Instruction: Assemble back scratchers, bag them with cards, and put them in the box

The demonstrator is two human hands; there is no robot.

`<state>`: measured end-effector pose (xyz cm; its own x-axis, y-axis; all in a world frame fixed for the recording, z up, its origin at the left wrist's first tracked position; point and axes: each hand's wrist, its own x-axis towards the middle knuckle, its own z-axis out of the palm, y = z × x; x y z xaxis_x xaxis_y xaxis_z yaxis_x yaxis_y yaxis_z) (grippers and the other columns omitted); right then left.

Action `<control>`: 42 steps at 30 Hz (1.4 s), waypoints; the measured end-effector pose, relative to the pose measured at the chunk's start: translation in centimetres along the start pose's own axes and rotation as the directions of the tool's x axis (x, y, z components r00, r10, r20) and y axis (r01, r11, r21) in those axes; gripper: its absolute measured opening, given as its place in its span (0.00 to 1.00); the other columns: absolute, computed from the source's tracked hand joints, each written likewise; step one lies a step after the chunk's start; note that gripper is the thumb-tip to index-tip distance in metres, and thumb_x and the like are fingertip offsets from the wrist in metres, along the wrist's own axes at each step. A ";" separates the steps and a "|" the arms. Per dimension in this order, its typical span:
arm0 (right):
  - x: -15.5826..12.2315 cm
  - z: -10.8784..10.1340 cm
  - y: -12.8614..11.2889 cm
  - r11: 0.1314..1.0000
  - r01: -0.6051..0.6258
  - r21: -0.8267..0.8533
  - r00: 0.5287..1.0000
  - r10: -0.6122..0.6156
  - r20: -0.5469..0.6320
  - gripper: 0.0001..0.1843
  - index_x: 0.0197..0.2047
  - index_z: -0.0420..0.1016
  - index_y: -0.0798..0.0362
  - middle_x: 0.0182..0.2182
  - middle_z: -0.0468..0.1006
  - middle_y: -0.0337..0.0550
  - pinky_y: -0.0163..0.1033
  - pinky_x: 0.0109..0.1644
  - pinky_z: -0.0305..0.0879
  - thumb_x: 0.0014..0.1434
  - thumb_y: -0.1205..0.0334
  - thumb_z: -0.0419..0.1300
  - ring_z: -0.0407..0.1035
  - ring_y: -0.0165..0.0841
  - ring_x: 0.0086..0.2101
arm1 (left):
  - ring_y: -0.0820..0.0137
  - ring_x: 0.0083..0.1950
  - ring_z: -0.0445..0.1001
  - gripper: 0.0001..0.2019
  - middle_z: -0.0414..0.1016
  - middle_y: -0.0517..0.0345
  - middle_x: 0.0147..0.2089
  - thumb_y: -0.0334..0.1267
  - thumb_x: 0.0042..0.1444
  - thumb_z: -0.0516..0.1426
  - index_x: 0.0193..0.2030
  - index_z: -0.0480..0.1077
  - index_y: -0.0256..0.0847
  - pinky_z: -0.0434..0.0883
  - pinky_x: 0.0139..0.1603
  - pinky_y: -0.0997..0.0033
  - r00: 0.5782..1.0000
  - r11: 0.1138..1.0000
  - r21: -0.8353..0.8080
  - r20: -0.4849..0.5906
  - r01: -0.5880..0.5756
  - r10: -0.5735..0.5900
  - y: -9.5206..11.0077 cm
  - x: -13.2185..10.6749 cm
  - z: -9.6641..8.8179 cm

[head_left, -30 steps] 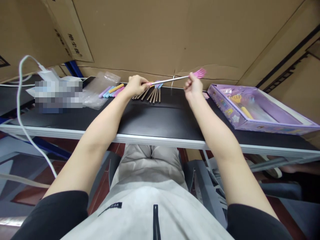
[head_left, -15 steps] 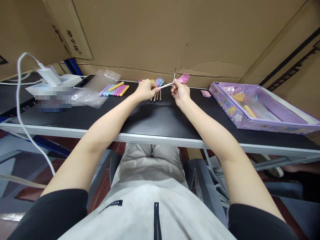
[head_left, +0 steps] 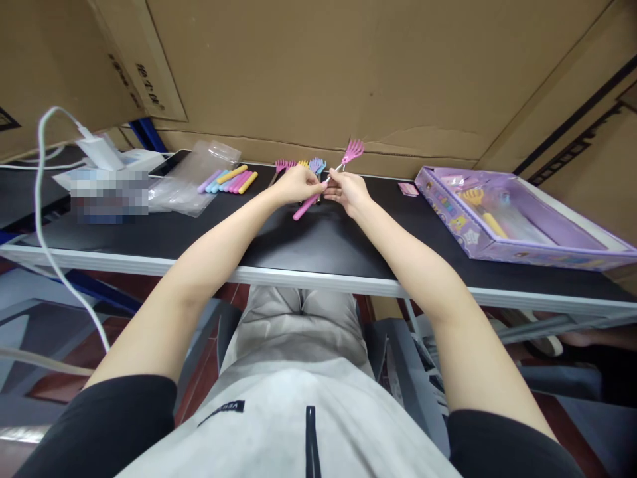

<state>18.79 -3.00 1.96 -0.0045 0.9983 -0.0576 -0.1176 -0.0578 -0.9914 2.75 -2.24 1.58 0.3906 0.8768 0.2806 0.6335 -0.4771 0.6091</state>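
My left hand (head_left: 294, 184) and my right hand (head_left: 345, 192) meet over the black table (head_left: 323, 239), both pinched on a pink telescopic back scratcher (head_left: 324, 180). Its pink claw head (head_left: 352, 150) points up and away; its pink handle (head_left: 304, 207) slants down toward me below my left hand. Behind my hands lies a row of several more scratchers (head_left: 300, 164) with coloured claw heads. A bunch of loose coloured handle sleeves (head_left: 229, 180) lies to the left.
A purple toy box (head_left: 502, 219) sits open at the right, a small pink card (head_left: 409, 188) beside it. Clear plastic bags (head_left: 195, 176), a phone, a white charger (head_left: 102, 150) and its cable occupy the left. Cardboard walls stand behind the table.
The scratcher was stretched long between my hands; my hands came together and it collapsed short. It now tilts steeply, and its pink handle shows below my left hand.
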 end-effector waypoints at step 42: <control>6.3 -6.7 1.2 0.365 0.036 -0.930 0.959 -0.274 -0.070 0.19 0.53 0.81 0.67 0.57 0.81 0.71 0.53 0.71 0.66 0.68 0.79 0.52 0.71 0.56 0.66 | 0.60 0.36 0.79 0.14 0.82 0.50 0.31 0.37 0.63 0.56 0.34 0.82 0.37 0.72 0.51 0.60 0.985 0.922 0.348 0.067 -0.171 0.158 -2.4 0.1 0.0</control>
<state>25.26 3.20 -0.41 0.0973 0.9733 0.2078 0.8809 0.0130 -0.4732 1.28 -1.01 0.20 0.5297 0.7845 0.3225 0.7493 -0.6110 0.2553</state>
